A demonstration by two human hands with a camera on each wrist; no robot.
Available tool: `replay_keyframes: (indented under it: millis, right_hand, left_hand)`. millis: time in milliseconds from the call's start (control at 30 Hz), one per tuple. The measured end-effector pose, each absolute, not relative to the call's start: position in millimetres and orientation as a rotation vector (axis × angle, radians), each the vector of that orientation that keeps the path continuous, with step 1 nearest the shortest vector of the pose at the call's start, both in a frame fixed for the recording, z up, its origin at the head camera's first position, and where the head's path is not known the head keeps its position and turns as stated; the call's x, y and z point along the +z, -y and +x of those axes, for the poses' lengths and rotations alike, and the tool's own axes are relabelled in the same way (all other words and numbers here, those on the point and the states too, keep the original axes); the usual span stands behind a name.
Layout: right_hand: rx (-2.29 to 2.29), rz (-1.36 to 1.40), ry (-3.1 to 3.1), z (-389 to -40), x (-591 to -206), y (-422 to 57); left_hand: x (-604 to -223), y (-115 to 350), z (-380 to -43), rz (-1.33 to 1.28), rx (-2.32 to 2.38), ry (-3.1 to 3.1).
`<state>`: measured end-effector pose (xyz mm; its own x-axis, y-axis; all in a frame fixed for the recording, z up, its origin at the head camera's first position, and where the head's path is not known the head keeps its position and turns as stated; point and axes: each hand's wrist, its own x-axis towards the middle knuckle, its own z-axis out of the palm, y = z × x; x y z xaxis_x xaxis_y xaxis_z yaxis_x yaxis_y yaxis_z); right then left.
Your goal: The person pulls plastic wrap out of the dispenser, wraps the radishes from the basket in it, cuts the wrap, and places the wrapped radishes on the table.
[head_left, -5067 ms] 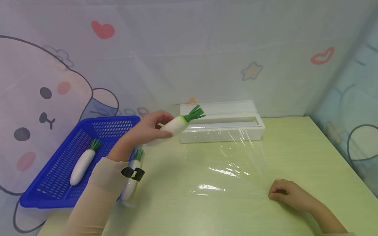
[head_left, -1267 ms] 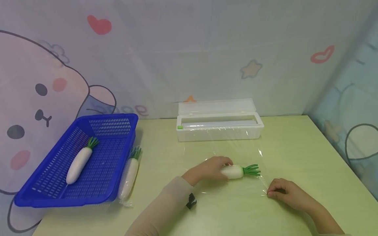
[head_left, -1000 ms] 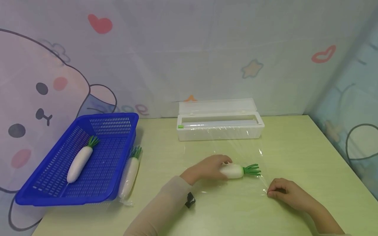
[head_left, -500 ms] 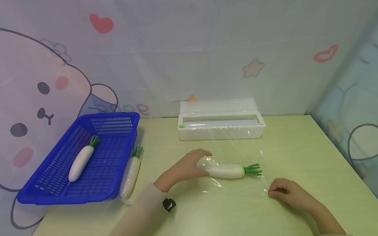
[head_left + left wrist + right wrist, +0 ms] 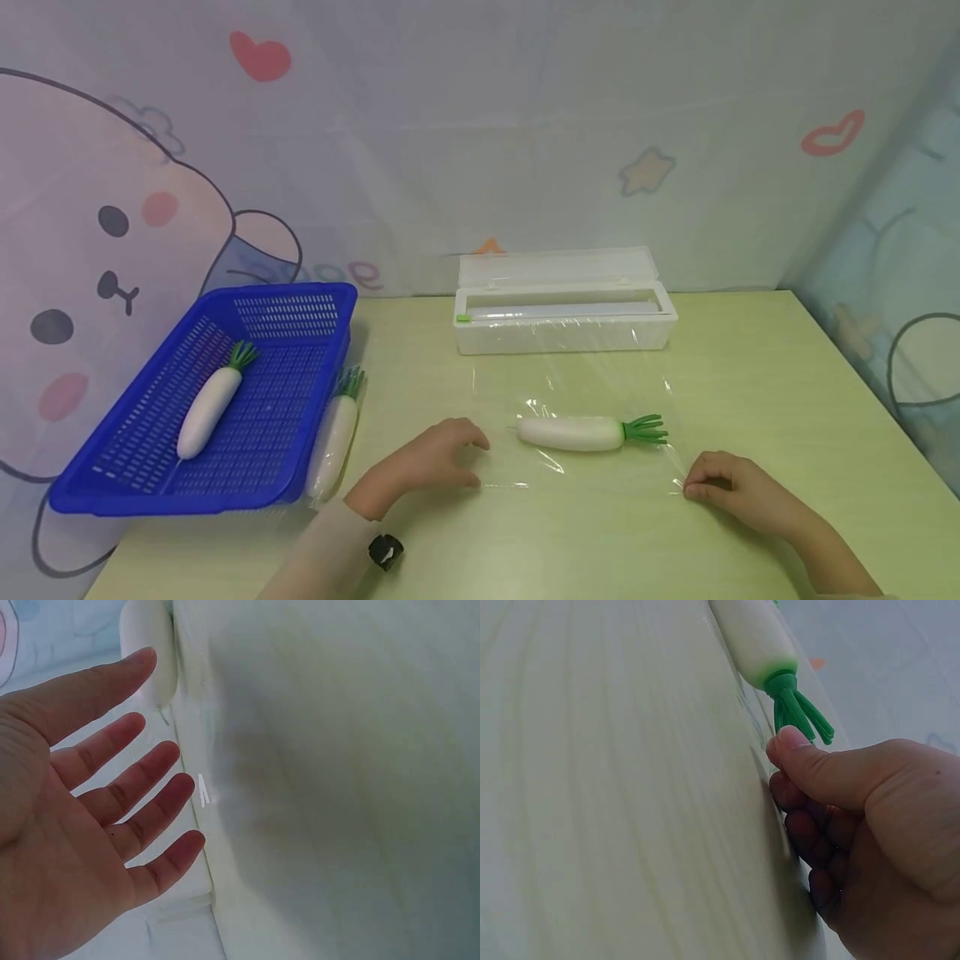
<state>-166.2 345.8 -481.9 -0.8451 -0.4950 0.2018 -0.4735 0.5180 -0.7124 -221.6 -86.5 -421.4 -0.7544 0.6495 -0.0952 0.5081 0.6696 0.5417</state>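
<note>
A white radish with green stalks lies crosswise on a sheet of clear cling film spread over the table. My right hand pinches the film's near right corner; in the right wrist view its thumb presses against the index finger, close to the stalks. To the left of the radish, at the film's left edge, is my left hand, its fingers spread and relaxed. The left wrist view shows that palm holding nothing. The film runs back to a white dispenser box with its lid raised.
A blue basket stands at the left with another radish inside. Beside its right wall lies a film-wrapped radish. A printed cloth backdrop hangs behind the table.
My left hand carried the radish from the basket side onto the film, let it go, and drew back left to the film's edge. The right hand stays at its corner.
</note>
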Motion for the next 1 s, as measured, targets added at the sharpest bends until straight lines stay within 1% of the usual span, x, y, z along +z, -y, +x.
replay_keyframes:
  millis: [467,733,1000]
  right_hand:
    - [-1.272,-0.884,-2.705,-166,-482,-346]
    - [-1.240,-0.857,-2.721,-166,-480,-346]
    - [-1.225,-0.827,-2.703,-168,-476,-348]
  left_hand:
    - [-432,89,-217,1.019,0.572,-2.605]
    - [-437,90,-220,1.136,0.491,-2.650]
    - [-434,92,-221,1.102,0.595,-2.623]
